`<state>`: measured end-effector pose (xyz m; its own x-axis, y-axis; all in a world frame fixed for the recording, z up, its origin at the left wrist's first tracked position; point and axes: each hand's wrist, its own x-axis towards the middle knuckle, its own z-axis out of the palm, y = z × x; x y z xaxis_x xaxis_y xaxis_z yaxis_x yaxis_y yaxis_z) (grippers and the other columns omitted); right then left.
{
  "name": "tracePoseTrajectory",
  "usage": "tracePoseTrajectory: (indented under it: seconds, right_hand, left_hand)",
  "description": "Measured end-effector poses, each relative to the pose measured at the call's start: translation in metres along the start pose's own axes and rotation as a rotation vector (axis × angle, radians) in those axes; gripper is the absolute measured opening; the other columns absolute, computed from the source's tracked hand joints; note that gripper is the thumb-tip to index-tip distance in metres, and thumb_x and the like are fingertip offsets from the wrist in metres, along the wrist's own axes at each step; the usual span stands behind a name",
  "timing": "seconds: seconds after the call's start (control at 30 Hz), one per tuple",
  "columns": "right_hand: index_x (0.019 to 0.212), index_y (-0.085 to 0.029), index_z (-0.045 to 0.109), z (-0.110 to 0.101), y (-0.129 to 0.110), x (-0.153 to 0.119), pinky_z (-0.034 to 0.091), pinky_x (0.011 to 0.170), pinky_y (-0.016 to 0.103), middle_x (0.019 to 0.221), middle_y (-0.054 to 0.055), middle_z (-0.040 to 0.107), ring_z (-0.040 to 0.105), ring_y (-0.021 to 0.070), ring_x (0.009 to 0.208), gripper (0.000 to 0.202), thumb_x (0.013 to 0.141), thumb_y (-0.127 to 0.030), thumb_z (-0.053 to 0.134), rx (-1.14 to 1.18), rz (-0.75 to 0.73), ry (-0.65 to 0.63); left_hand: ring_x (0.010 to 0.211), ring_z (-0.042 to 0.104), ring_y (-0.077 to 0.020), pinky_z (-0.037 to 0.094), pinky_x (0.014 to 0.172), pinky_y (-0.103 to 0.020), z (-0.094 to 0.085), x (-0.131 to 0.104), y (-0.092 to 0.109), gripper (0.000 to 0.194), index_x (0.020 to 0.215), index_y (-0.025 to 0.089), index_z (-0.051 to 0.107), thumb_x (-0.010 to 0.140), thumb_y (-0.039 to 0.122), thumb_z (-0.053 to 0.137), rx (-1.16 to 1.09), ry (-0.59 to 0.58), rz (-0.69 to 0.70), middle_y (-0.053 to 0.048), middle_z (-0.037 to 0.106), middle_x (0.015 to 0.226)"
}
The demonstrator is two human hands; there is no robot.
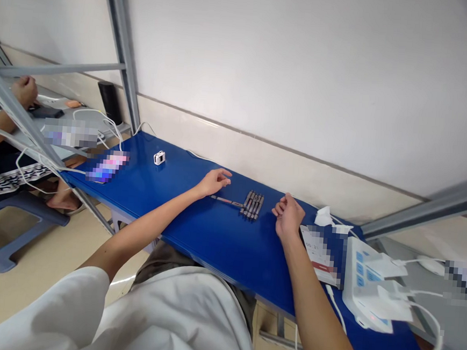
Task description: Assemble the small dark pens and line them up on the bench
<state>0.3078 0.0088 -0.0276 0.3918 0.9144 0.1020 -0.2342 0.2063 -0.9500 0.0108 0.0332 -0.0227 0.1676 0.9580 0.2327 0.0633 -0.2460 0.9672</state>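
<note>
Grey pens (252, 205) are flanked by loosely parted left hand (213, 183), curled right hand (290, 214), contents unclear; power strip (360, 274), four o'clock.

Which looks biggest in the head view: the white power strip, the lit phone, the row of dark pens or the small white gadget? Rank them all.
1. Power strip, though nearness to the camera enlarges it
2. Lit phone
3. Row of pens
4. White gadget

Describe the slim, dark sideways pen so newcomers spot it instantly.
On the long, glossy blue table, find the row of slim, dark pens. To its left, near the bare left hand, lies this slim, dark pen, the only one turned sideways.
</note>
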Motion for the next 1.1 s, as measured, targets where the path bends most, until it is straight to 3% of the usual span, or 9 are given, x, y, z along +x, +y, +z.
tracePoseTrajectory:
  seconds: [0.07,0.17,0.2,0.27,0.43,0.63,0.77,1.0,1.1]
  right_hand:
    - [0.072,-0.022,0.058,0.0,0.0,0.0,0.03,0.039,0.021,0.056,-0.009,0.036,0.031,0.0064,0.045,0.045,0.086,-0.051,0.089,0.005,-0.005,-0.005]
    - [0.071,-0.021,0.058,0.0,0.0,0.0,0.029,0.039,0.021,0.056,-0.009,0.036,0.031,0.0062,0.046,0.045,0.084,-0.051,0.09,0.008,-0.008,0.003]
    - [0.071,-0.021,0.058,0.0,0.0,0.0,0.029,0.039,0.021,0.056,-0.009,0.036,0.031,0.0063,0.046,0.046,0.084,-0.051,0.09,0.01,-0.007,0.006]
    - [0.071,-0.021,0.058,0.0,0.0,0.0,0.029,0.039,0.021,0.056,-0.009,0.036,0.031,0.0064,0.046,0.045,0.085,-0.051,0.09,0.014,-0.006,0.01]
    - [0.073,-0.022,0.057,-0.002,-0.001,0.0,0.03,0.039,0.021,0.058,-0.009,0.035,0.031,0.0069,0.046,0.046,0.088,-0.052,0.088,0.006,-0.017,-0.011]
    - [0.073,-0.022,0.058,-0.002,0.0,0.0,0.03,0.04,0.02,0.058,-0.009,0.035,0.03,0.0072,0.047,0.046,0.089,-0.053,0.088,-0.001,-0.022,-0.007]
    - [0.072,-0.022,0.059,-0.002,0.001,0.002,0.029,0.04,0.021,0.057,-0.009,0.036,0.031,0.0078,0.047,0.045,0.088,-0.053,0.087,0.0,-0.009,0.005]
    - [0.075,-0.023,0.059,-0.005,0.002,0.001,0.029,0.043,0.023,0.058,-0.01,0.033,0.03,0.0091,0.048,0.048,0.091,-0.06,0.084,-0.066,-0.042,-0.029]
    - [0.083,-0.023,0.065,0.0,0.0,-0.008,0.038,0.049,0.026,0.063,-0.005,0.047,0.043,0.0131,0.054,0.05,0.096,-0.07,0.076,-0.296,-0.189,-0.097]
  left_hand:
    - [0.088,0.069,-0.0219,0.052,0.086,-0.034,0.0,-0.005,0.006,0.036,0.112,0.021,0.078,0.087,0.044,0.092,0.081,-0.123,0.078,-0.009,0.078,0.101]
    - [0.101,0.071,-0.026,0.052,0.088,-0.036,0.004,-0.014,0.012,0.056,0.114,0.023,0.078,0.074,0.056,0.1,0.242,-0.486,0.186,-0.01,0.078,0.112]
    - [0.1,0.072,-0.0266,0.052,0.087,-0.036,0.006,-0.016,0.012,0.055,0.112,0.023,0.078,0.074,0.056,0.1,0.293,-0.575,0.214,-0.01,0.078,0.111]
    - [0.094,0.072,-0.0255,0.05,0.082,-0.036,0.009,-0.017,0.01,0.043,0.103,0.023,0.078,0.081,0.056,0.095,0.387,-0.644,0.258,-0.009,0.078,0.103]
    - [0.082,0.07,-0.022,0.047,0.075,-0.034,0.01,-0.015,0.003,0.027,0.096,0.022,0.081,0.095,0.049,0.082,0.382,-0.526,0.213,-0.009,0.08,0.093]
    - [0.069,0.057,-0.0122,0.041,0.065,-0.029,0.01,-0.006,0.014,0.05,0.114,0.014,0.084,0.092,0.059,0.086,-0.401,-0.219,-0.031,-0.014,0.081,0.103]
    - [0.074,0.06,-0.0112,0.047,0.072,-0.027,0.005,0.0,0.018,0.038,0.112,0.013,0.084,0.091,0.044,0.09,-0.71,-0.091,-0.111,-0.013,0.08,0.107]
    - [0.084,0.071,-0.014,0.054,0.083,-0.028,0.005,0.003,0.01,0.02,0.101,0.015,0.076,0.092,0.028,0.089,-0.816,0.021,-0.169,-0.011,0.081,0.11]
    - [0.083,0.073,-0.015,0.056,0.086,-0.03,0.008,0.003,0.007,0.016,0.101,0.015,0.076,0.095,0.027,0.085,-0.819,0.044,-0.151,-0.011,0.081,0.108]
